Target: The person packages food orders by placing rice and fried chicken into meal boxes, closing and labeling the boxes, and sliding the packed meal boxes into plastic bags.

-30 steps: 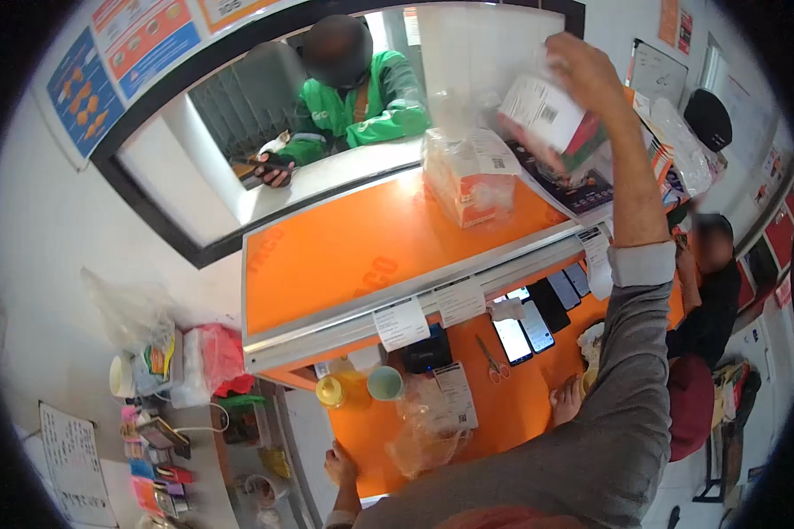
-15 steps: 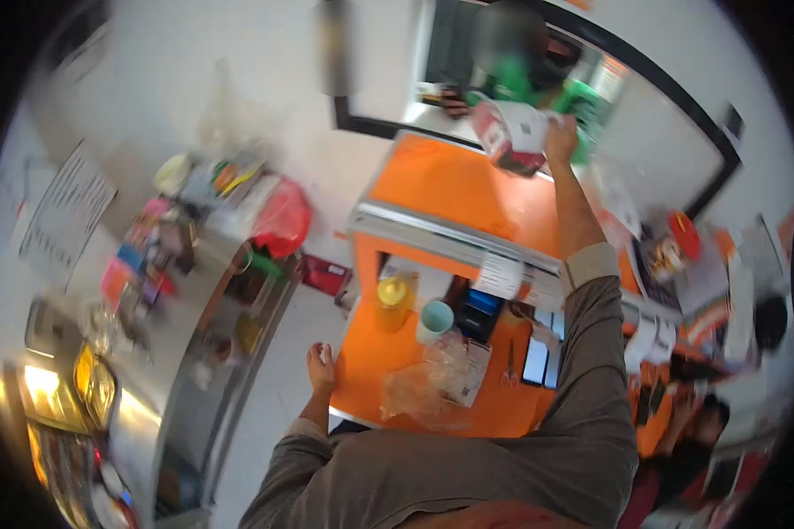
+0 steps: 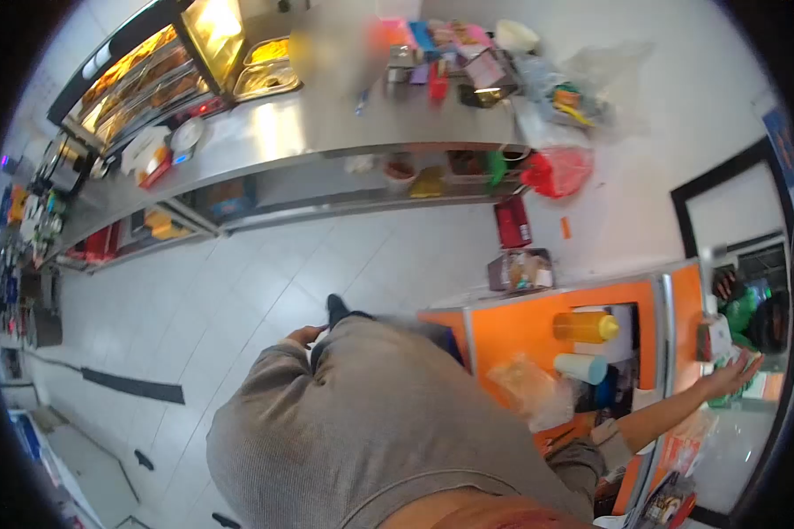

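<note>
My right hand (image 3: 734,376) reaches out at the window on the right, its fingers stretched out and looking spread. Just beyond it stands a white and red box (image 3: 714,338), close beside the fingers; whether they touch its bag is unclear. Past the box, a person in green (image 3: 739,310) is at the window, with a dark-gloved hand (image 3: 725,284) near it. My left hand (image 3: 305,335) hangs low beside my body, mostly hidden by the sleeve, its fingers too small to make out.
The orange counter (image 3: 512,322) bears a yellow bottle (image 3: 582,327), a pale blue cup (image 3: 580,367) and a crumpled plastic bag (image 3: 531,390). A steel worktable (image 3: 326,123) runs along the top, with a lit food warmer (image 3: 141,84). Tiled floor (image 3: 265,264) lies between.
The view has swung left towards the worktable and floor. My right hand carried the bagged box from the counter to the window; its fingers now look spread beside it. My left hand has left the counter edge.
</note>
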The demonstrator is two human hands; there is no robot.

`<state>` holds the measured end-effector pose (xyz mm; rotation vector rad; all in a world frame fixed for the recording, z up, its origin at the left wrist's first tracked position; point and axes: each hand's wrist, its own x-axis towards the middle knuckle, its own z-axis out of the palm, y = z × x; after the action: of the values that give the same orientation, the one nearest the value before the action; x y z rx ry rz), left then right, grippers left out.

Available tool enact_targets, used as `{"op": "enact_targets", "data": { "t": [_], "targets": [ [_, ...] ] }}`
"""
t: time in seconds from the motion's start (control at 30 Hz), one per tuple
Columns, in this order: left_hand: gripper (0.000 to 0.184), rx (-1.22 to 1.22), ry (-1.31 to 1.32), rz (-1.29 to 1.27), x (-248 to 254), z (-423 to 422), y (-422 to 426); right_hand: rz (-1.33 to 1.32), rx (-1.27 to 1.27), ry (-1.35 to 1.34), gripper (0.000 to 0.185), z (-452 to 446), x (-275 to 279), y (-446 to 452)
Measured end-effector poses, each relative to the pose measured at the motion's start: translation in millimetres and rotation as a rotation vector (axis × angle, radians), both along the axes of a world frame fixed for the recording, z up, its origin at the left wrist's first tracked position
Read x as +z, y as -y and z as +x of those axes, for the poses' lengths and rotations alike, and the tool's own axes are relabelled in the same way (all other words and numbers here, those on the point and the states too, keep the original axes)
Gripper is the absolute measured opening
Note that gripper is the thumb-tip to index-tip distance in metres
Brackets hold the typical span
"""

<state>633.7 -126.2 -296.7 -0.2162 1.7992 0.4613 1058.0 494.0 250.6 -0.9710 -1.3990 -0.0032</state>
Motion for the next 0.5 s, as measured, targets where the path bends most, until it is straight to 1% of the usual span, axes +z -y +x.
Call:
{"op": "enact_targets", "data": {
  "t": [0.03,0.1,0.13,0.17,0.2,0.27,0.3,0.33,0.37,0.4,0.43,0.47,0.5],
  "targets": [
    [0.078,0.018,0.048,0.0,-0.3,-7.4,21.2,-0.007,0.255,-0.114,0.052,-45.3,-4.4,44.6],
    [0.077,0.037,0.14,0.035,-14.7,-27.4,64.3,-0.078,0.622,0.184,0.056,-84.6,-53.9,99.8],
    [0.076,0.055,0.17,0.055,-26.6,-38.5,82.7,-0.206,0.784,0.32,0.055,-114.3,-83.5,119.0],
    [0.076,0.066,0.194,0.074,-40.2,-53.4,98.7,-0.403,0.923,0.45,0.055,-159.4,-114.7,136.0],
    [0.075,0.067,0.218,0.099,-58.0,-71.7,110.4,-0.621,1.034,0.578,0.055,-209.1,-147.9,151.5],
    [0.075,0.014,0.24,0.196,-113.9,-120.8,136.2,-1.019,1.186,0.863,0.055,-317.3,-230.1,182.6],
    [0.074,0.002,0.233,0.252,-138.1,-143.2,149.8,-1.159,1.214,1.009,0.055,-371.1,-276.9,197.4],
    [0.074,0.045,0.212,0.301,-154.5,-162.6,162.6,-1.287,1.218,1.18,0.055,-420.1,-321.6,215.8],
    [0.067,0.405,0.173,0.17,-90.5,-174.4,149.0,-1.395,1.203,1.343,0.055,-458.7,-361.0,234.3],
    [0.064,0.534,0.054,0.221,-45.7,-191.4,143.9,-1.474,1.179,1.449,0.055,-491.3,-390.2,254.1],
    [0.062,0.659,-0.078,0.276,-23.6,-213.9,145.4,-1.524,1.172,1.479,0.055,-523.9,-407.3,274.6],
    [0.059,0.697,-0.228,0.3,-18.6,-235.7,148.0,-1.526,1.194,1.438,0.055,-554.2,-408.4,294.5],
    [0.057,0.729,-0.377,0.318,-18.4,-256.9,153.5,-1.398,1.278,1.294,0.05,-584.9,-396.4,311.0]
  ]
}}
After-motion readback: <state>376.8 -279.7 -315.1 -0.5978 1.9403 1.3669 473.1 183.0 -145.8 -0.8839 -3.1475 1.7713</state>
